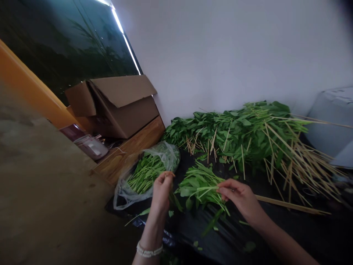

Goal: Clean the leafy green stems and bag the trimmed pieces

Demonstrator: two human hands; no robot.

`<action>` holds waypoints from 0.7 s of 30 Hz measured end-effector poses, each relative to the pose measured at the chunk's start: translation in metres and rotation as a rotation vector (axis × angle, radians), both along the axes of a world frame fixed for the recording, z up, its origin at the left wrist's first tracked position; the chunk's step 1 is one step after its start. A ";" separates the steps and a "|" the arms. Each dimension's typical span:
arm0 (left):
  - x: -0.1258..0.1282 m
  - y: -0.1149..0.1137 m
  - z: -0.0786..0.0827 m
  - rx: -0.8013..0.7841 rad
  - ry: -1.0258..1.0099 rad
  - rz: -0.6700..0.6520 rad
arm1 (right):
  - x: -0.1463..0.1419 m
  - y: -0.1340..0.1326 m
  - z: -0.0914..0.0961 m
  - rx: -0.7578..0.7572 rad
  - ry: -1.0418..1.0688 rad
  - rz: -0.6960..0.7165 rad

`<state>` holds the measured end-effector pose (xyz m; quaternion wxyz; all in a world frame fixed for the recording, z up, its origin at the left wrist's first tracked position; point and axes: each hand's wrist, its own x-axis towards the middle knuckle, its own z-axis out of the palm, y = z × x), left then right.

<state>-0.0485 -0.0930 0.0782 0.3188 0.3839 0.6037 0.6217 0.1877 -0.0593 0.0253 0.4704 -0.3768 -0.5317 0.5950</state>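
My right hand (234, 193) is closed in a pinch on the pale ends of some green leafy stems (205, 189), whose leaves point left over a small heap of leafy greens (193, 180). Left of that heap, my left hand (163, 186) is closed with thumb and fingers together. What it holds, if anything, I cannot make out; a dark leaf (177, 203) shows just beneath it. Beside this hand lies a clear plastic bag (121, 197), its mouth wide, with many cut green stems (143, 173) inside.
Black plastic sheeting (228, 243) covers the work surface, with leaf scraps on it. Along the white wall lies a large pile of leafy greens (234, 129), with thin pale sticks (298, 158) at its right. A cardboard box (124, 106) stands back left; a pale container (328, 121) is far right.
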 end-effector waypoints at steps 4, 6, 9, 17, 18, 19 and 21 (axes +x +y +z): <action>-0.012 0.001 0.009 0.071 -0.180 -0.101 | 0.002 0.005 0.001 -0.033 0.059 -0.014; -0.007 0.001 0.008 0.056 -0.152 -0.181 | 0.001 0.004 0.001 -0.038 0.054 0.012; 0.008 0.001 0.002 0.012 0.048 -0.258 | -0.001 0.001 0.000 -0.024 0.026 0.033; 0.030 -0.003 -0.005 -0.094 0.541 -0.512 | 0.000 0.000 0.001 0.030 -0.034 0.050; 0.030 -0.003 -0.005 -0.122 0.556 -0.571 | -0.001 -0.001 0.000 0.034 -0.031 0.056; 0.032 -0.004 -0.005 -0.149 0.560 -0.630 | -0.001 -0.001 -0.001 0.039 -0.028 0.063; 0.034 -0.006 -0.004 -0.190 0.555 -0.736 | -0.002 -0.002 -0.003 0.057 -0.031 0.074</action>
